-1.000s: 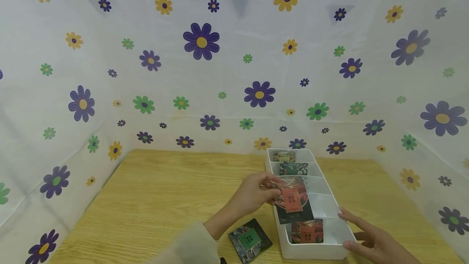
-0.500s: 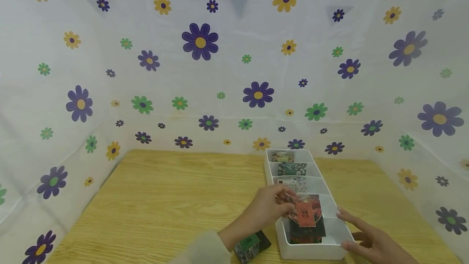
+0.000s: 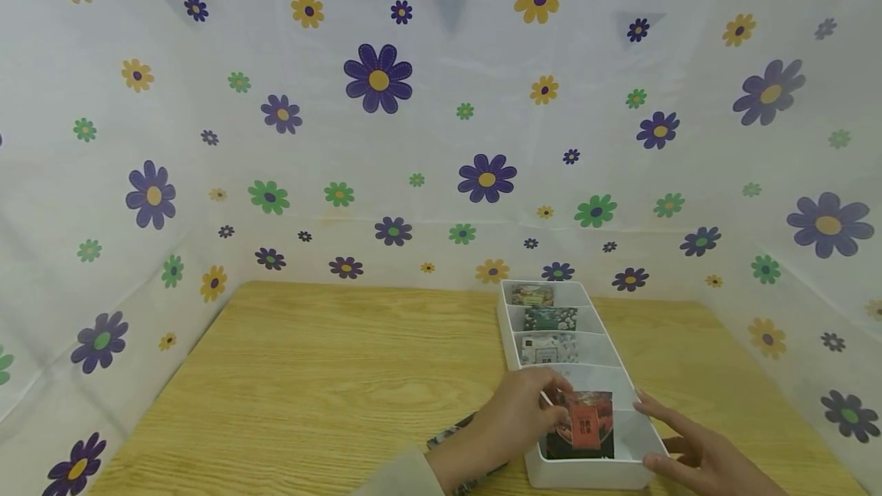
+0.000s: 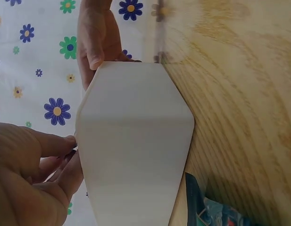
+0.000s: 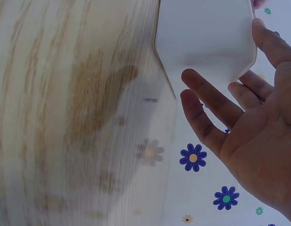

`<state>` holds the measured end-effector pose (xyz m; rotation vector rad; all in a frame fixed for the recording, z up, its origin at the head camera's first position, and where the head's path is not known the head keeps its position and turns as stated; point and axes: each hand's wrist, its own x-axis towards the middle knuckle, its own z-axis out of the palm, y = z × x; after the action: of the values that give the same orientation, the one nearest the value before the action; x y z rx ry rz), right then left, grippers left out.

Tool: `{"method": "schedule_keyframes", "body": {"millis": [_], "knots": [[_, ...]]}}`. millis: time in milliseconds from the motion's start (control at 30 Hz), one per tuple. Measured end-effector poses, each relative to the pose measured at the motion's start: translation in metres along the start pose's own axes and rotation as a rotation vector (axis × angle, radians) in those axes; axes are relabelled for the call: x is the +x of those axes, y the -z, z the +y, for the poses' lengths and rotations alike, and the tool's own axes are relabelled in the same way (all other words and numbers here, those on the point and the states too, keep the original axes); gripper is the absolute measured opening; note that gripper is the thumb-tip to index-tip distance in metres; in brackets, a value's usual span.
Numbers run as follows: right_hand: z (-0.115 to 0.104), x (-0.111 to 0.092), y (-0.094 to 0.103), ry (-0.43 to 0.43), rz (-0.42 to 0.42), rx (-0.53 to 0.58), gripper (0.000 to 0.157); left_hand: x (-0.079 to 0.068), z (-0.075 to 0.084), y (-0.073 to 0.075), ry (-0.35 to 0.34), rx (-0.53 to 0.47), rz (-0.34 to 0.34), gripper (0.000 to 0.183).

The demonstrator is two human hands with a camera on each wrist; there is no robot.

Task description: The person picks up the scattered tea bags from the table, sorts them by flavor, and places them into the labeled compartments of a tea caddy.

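Note:
My left hand pinches the upper left edge of a red-and-black tea sachet, low in the nearest compartment of a white divided box. The red sachet seen there earlier is hidden behind it. My right hand steadies the box's near right corner, thumb at the corner and index finger at the right wall, fingers spread. In the right wrist view, that hand's fingers look fairly straight beside the box. A dark sachet lies on the table left of the box, largely covered by my left wrist in the head view.
Farther compartments hold a white patterned sachet, a green one and a yellowish-green one. Thin white dividers separate them. The wood-grain table ends at a flower-print curtain behind and on both sides.
My left hand has moved right and toward me, lowering the red tea sachet from over the box's middle into the nearest compartment. The white sachet is uncovered. My right hand stays at the box.

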<state>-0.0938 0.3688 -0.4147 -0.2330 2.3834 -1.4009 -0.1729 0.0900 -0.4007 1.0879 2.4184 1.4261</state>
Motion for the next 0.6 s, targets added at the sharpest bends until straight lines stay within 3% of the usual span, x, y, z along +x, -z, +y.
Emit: {"method": "schedule_keyframes", "body": {"millis": [300, 600], "knots": [[-0.001, 0.0, -0.001, -0.011, 0.011, -0.002, 0.063, -0.003, 0.006, -0.007, -0.068, 0.278, 0.0, 0.016], [-0.001, -0.001, -0.004, -0.033, 0.037, 0.001, 0.066, -0.003, 0.002, -0.011, -0.177, 0.381, 0.025, 0.011]]}}
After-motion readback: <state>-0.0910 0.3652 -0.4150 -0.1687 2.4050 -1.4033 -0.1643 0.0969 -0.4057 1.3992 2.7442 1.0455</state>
